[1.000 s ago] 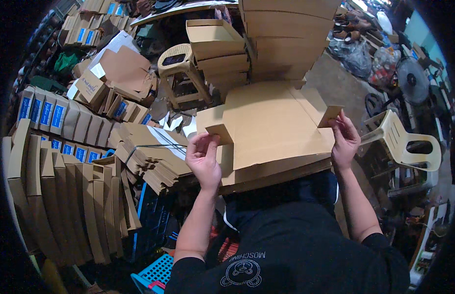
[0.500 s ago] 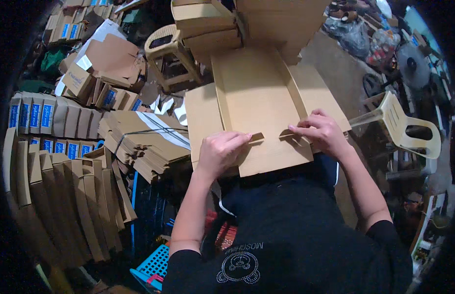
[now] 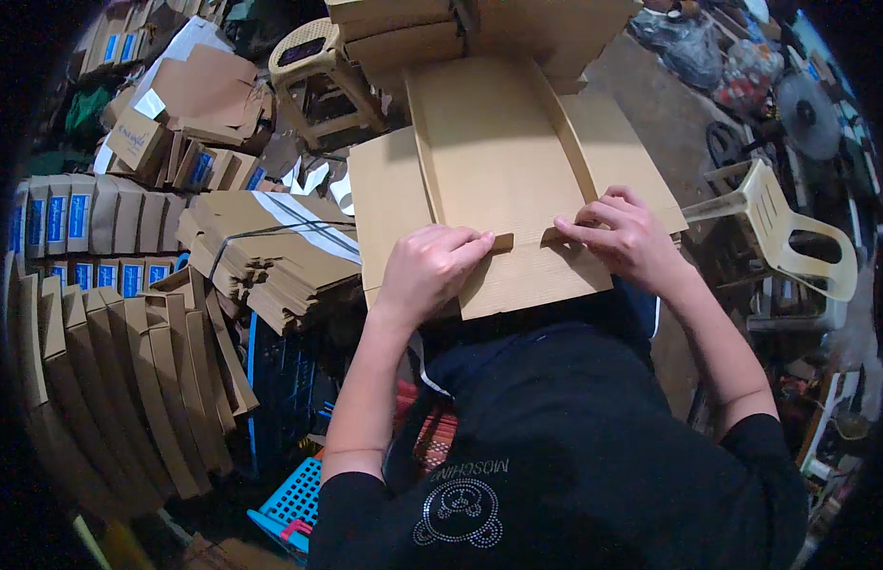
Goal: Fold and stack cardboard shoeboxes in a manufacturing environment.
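A partly folded brown cardboard box (image 3: 500, 142) lies in front of me, its two long side walls raised and its near end panel (image 3: 537, 283) lying nearly flat toward my body. My left hand (image 3: 430, 268) pinches the small left corner flap (image 3: 502, 242), which stands inward across the near end. Opposite it, my right hand (image 3: 630, 239) grips the matching right corner flap (image 3: 556, 236) between thumb and fingers. A gap separates the two flaps. Wider flat cardboard shows under the box on both sides.
Tied flat cardboard (image 3: 280, 249) lies to the left, above a row of folded cartons (image 3: 128, 380). Beyond are a plastic stool (image 3: 318, 71) and stacked boxes (image 3: 546, 43). On the right stand a cream plastic chair (image 3: 793, 233) and a fan (image 3: 807, 119). A blue basket (image 3: 289, 503) sits low left.
Both hands and the box sit slightly higher in the picture. The two corner flaps have turned further inward, nearly in line with each other, still held by my fingers.
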### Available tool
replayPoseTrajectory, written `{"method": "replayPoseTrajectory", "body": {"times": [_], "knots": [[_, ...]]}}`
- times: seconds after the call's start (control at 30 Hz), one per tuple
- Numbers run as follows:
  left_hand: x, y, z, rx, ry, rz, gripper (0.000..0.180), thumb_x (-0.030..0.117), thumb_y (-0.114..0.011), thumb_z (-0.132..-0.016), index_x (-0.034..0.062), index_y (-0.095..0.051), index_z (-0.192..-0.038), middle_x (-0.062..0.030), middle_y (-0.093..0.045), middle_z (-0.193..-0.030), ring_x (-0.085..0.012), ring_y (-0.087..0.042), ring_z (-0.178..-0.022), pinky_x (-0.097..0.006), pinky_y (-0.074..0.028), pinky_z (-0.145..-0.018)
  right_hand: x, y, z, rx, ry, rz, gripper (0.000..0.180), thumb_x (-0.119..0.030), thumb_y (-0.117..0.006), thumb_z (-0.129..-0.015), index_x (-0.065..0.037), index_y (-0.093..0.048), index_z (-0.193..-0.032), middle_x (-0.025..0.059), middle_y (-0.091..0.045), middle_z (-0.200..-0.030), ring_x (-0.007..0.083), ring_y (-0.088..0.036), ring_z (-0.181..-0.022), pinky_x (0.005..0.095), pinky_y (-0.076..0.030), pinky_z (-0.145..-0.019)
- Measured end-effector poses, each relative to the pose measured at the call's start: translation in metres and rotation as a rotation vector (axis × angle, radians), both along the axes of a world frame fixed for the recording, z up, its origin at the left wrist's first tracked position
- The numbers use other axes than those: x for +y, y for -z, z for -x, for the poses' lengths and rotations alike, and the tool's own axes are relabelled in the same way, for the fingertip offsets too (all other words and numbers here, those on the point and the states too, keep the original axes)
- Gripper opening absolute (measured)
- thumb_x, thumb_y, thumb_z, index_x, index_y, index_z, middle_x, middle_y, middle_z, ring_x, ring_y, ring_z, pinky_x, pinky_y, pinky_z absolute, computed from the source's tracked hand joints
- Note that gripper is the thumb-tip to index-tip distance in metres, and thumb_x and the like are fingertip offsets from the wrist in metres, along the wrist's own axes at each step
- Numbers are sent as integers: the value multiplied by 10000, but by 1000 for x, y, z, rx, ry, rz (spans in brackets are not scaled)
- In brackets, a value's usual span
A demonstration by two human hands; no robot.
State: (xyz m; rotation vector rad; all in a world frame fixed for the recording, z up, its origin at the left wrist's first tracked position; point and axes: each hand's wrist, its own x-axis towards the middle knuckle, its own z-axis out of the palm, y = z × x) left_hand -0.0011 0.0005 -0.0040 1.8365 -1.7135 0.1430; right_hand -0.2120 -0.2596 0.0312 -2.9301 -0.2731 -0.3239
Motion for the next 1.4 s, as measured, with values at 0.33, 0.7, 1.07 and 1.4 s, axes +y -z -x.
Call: {"method": "replayPoseTrajectory", "body": {"times": [0.33,0.7,1.07,1.4], "knots": [[10,-54,36,12,-50,-433,891,495,-935,-736,-48,-656,-1385,-215,-718,-1301,-381,-703,-1195,-465,-553,-1078,21,-32,8,176,15,48,1053,-738,-839,-731,-67,-607,-1510,131,-662,-1235,321,-630,-1172,525,-427,-1163],[9,-44,35,25,-57,-388,568,234,-793,-900,-68,-652,-1360,-231,-680,-1331,-398,-664,-1243,-490,-499,-1157,18,-18,6,104,54,-20,676,-487,-803,-901,-92,-680,-1435,113,-694,-1167,318,-649,-1121,501,-463,-1124],[-10,-42,9,240,-170,-266,215,223,-757,-979,19,-792,-919,-149,-699,-885,-324,-706,-924,-440,-544,-807,6,-14,-29,118,190,-371,250,-270,-715,-1024,-36,-786,-973,139,-711,-856,332,-677,-855,443,-534,-825],[-26,-21,14,434,-397,23,281,247,-844,-920,97,-727,-1127,-97,-681,-839,-306,-703,-931,-456,-564,-763,7,-17,-49,274,457,-689,336,-352,-809,-979,-70,-727,-1141,103,-673,-718,240,-656,-583,391,-515,-608]]}}
